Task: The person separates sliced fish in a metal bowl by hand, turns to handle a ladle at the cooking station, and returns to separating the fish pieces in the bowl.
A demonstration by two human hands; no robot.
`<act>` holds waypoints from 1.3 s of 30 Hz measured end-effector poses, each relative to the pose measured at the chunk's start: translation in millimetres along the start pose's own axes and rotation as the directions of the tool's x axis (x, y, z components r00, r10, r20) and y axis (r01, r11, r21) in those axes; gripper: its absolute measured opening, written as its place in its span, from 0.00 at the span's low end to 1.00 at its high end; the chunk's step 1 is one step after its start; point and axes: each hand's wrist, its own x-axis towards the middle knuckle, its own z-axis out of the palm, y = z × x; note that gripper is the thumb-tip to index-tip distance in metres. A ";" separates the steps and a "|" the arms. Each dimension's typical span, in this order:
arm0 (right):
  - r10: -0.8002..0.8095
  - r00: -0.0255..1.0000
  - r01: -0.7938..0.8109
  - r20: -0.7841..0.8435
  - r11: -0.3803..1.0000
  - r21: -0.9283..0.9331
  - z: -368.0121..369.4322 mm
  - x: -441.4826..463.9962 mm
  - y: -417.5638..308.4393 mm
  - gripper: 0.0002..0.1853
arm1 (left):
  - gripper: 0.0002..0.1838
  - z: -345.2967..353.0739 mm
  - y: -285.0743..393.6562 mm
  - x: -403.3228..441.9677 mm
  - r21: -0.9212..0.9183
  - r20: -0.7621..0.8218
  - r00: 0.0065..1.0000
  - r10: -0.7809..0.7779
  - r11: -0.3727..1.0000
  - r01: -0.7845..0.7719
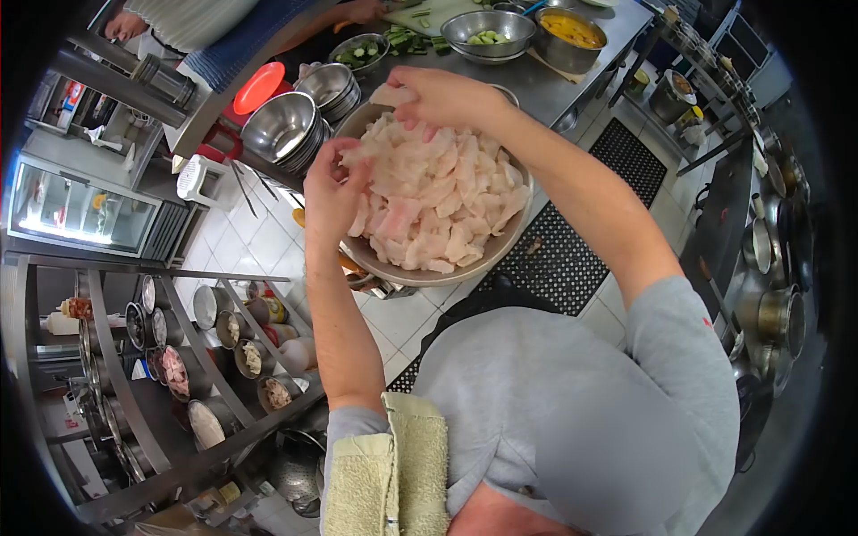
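Note:
A wide metal bowl [494, 264] in front of me is heaped with thin, pale pinkish slices of raw meat [438, 201]; whether it is fish or chicken I cannot tell. At the bowl's far rim, my right hand [451, 96] has its fingers closed on one pale slice [393, 95], lifted over the heap. My left hand [335, 186] is at the left rim, thumb and fingers curled together around what looks like another slice, partly hidden by the fingers.
Stacked steel bowls [284, 129] and a red lid [259, 87] stand left of the bowl. Behind are cut green vegetables [487, 38] and a pot of yellow food [572, 29]. A co-worker's hand [357, 11] is at a cutting board. Shelves with containers [179, 371] fill the lower left.

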 end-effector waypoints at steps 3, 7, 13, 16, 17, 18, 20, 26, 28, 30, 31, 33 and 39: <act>0.052 0.997 -0.051 0.065 0.999 -0.007 1.1 10.0 -11.8 0.20 | 0.21 0.8 7.3 -6.3 -0.053 -0.006 1.000 0.002 0.999 -0.002; 0.076 0.991 -0.073 0.113 0.997 -0.031 6.6 20.1 -14.0 0.19 | 0.22 -7.2 5.9 -10.5 -0.145 -0.025 0.998 -0.051 0.988 0.047; -0.355 0.932 0.318 -0.077 0.900 -0.296 46.0 -4.3 17.6 0.20 | 0.18 -15.2 -12.0 -14.6 -0.524 0.053 0.995 -0.079 0.846 0.095; -0.377 0.918 0.378 -0.123 0.926 -0.013 57.2 -21.1 18.5 0.20 | 0.17 -9.4 -12.7 -15.6 -0.634 0.052 0.994 -0.101 0.765 0.111; -0.351 0.925 0.357 -0.145 0.934 0.017 58.7 -23.2 20.8 0.19 | 0.17 -7.3 -12.5 -15.8 -0.664 0.063 0.993 -0.098 0.738 0.115; -0.325 0.931 0.337 -0.168 0.940 0.045 58.4 -24.0 21.4 0.19 | 0.17 -5.9 -12.1 -15.0 -0.694 0.076 0.993 -0.094 0.710 0.120; -0.352 0.919 0.374 -0.179 0.921 0.112 55.8 -25.2 22.1 0.20 | 0.18 -3.6 -15.1 -13.9 -0.663 0.103 0.991 -0.091 0.736 0.136; -0.479 0.870 0.486 -0.118 0.873 0.035 41.7 -32.2 21.4 0.19 | 0.25 19.5 -0.3 -22.2 -0.490 0.075 0.997 -0.001 0.871 0.038; -0.429 0.903 0.428 -0.032 0.903 -0.047 36.6 -35.8 20.9 0.18 | 0.27 25.6 1.9 -22.4 -0.427 0.007 1.000 0.014 0.904 -0.010; -0.397 0.917 0.395 -0.042 0.917 -0.045 36.0 -37.8 21.7 0.17 | 0.26 28.6 1.1 -21.4 -0.257 0.022 0.999 0.050 0.965 -0.042; -0.398 0.916 0.396 -0.044 0.917 -0.046 37.2 -37.0 24.3 0.17 | 0.26 28.7 0.2 -19.7 -0.256 0.023 0.998 0.052 0.966 -0.044; -0.459 0.876 0.462 -0.150 0.887 -0.015 42.1 -35.8 31.8 0.17 | 0.26 29.0 -3.2 -16.4 -0.175 0.066 0.997 0.048 0.984 -0.036; -0.395 0.888 0.424 -0.237 0.902 0.084 47.7 -44.3 28.2 0.18 | 0.21 33.3 -19.8 -13.9 -0.030 -0.022 0.994 0.106 0.994 -0.107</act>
